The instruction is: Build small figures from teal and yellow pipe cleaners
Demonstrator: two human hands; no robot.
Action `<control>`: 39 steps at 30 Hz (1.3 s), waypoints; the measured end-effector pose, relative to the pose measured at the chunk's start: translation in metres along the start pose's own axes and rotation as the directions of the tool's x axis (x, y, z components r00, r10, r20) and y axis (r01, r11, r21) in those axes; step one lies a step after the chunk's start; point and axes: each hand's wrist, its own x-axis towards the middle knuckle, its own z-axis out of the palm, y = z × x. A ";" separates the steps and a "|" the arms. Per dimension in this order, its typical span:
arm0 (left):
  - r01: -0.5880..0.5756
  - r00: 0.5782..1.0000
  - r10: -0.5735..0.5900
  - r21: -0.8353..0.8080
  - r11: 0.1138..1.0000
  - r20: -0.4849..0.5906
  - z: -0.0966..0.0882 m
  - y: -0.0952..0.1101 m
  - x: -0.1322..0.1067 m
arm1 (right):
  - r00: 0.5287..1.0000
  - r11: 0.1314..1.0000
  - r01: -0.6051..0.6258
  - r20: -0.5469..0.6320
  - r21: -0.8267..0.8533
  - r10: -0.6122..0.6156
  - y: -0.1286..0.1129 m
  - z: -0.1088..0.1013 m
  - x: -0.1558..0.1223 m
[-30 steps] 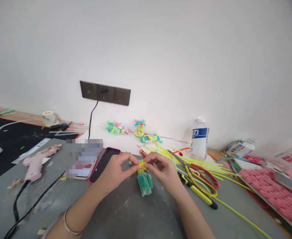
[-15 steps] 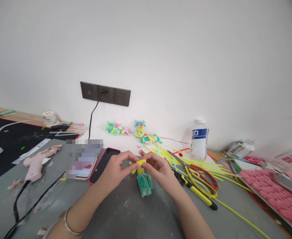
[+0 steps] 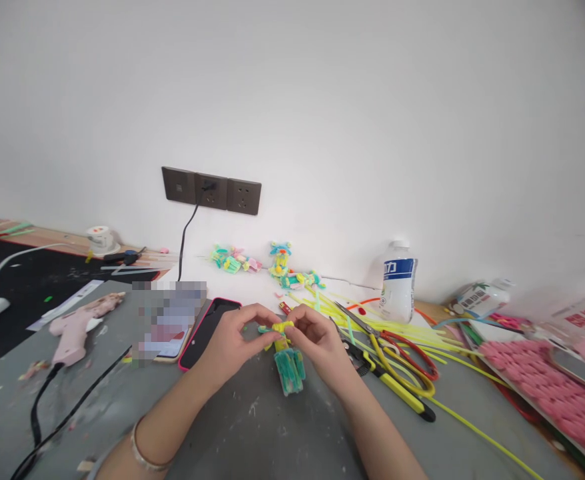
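Note:
A small pipe-cleaner figure (image 3: 289, 371), with a teal lower part and a yellow upper part, is held over the grey mat (image 3: 252, 427). My left hand (image 3: 245, 333) pinches its yellow top from the left, thumb and forefinger closed. From the other side, my right hand (image 3: 317, 337) grips the same yellow piece with curled fingers. My fingertips hide part of the top. Beyond my hands, similar colourful pipe-cleaner figures (image 3: 280, 260) lie on white paper by the wall.
Left are a pink glue gun (image 3: 72, 330) with a black cord, a blurred-screen phone (image 3: 172, 333) and a pink-edged black phone (image 3: 207, 330). Right are scissors (image 3: 397, 353), yellow-handled pliers (image 3: 397, 390), yellow pipe cleaners (image 3: 477, 437), a white bottle (image 3: 398, 287) and a pink woven piece (image 3: 547, 387).
Both hands stay on the figure in nearly the same place, with only slight finger movement at its yellow top. The camera view has shifted very slightly.

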 end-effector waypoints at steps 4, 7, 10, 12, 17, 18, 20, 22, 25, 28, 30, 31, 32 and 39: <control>-0.049 0.999 0.049 0.059 0.997 -0.004 0.000 0.001 0.000 | 1.000 1.000 0.011 -0.016 -0.015 -0.012 0.002 0.003 0.000; -0.066 0.998 0.067 0.085 0.994 -0.006 -0.001 0.002 0.000 | 0.998 0.999 -0.028 0.055 0.043 0.026 0.002 0.000 0.000; -0.043 0.999 0.044 0.046 0.998 -0.024 -0.001 0.002 0.000 | 0.995 0.994 -0.027 0.097 0.107 0.017 0.003 -0.007 0.000; -0.027 1.000 0.027 0.007 1.000 -0.016 -0.001 0.004 0.000 | 0.995 0.995 0.013 0.100 0.100 -0.023 0.004 -0.011 0.000; 0.008 0.999 -0.006 -0.039 0.999 0.046 -0.001 0.010 0.000 | 0.989 0.992 0.125 0.075 -0.020 -0.123 0.006 -0.014 0.000; 0.017 0.999 -0.015 -0.041 0.999 0.051 -0.001 0.010 0.000 | 0.988 0.989 0.139 0.071 -0.044 -0.136 0.006 -0.013 0.000; 0.025 0.999 -0.023 -0.040 0.999 0.050 -0.002 0.010 0.000 | 0.986 0.983 0.162 0.064 -0.091 -0.157 0.005 -0.012 0.000; 0.023 0.999 -0.022 -0.033 0.999 0.043 -0.002 0.009 0.000 | 0.983 0.973 0.181 0.058 -0.139 -0.175 0.004 -0.011 -0.001; 0.029 0.999 -0.027 -0.032 0.999 0.047 -0.001 0.009 -0.001 | 0.976 0.952 0.219 0.065 -0.212 -0.209 0.002 -0.009 -0.003; 0.047 0.997 -0.043 -0.063 0.997 0.062 0.000 0.009 -0.002 | 0.963 0.929 0.269 0.078 -0.255 -0.257 0.001 -0.008 -0.005; 0.043 0.998 -0.039 -0.073 0.996 0.050 0.001 0.010 -0.003 | 0.958 0.921 0.285 0.068 -0.267 -0.277 0.000 -0.007 -0.005; 0.038 0.998 -0.035 -0.069 0.997 0.042 0.001 0.010 -0.003 | 0.958 0.919 0.286 0.058 -0.271 -0.281 0.000 -0.007 -0.006; 0.030 0.999 -0.028 -0.060 0.998 0.032 0.001 0.010 -0.003 | 0.960 0.920 0.280 0.051 -0.275 -0.277 -0.001 -0.007 -0.006; 0.090 0.993 -0.084 -0.085 0.992 0.079 0.001 0.012 -0.001 | 0.991 0.974 0.106 0.108 -0.200 -0.085 -0.006 -0.011 -0.005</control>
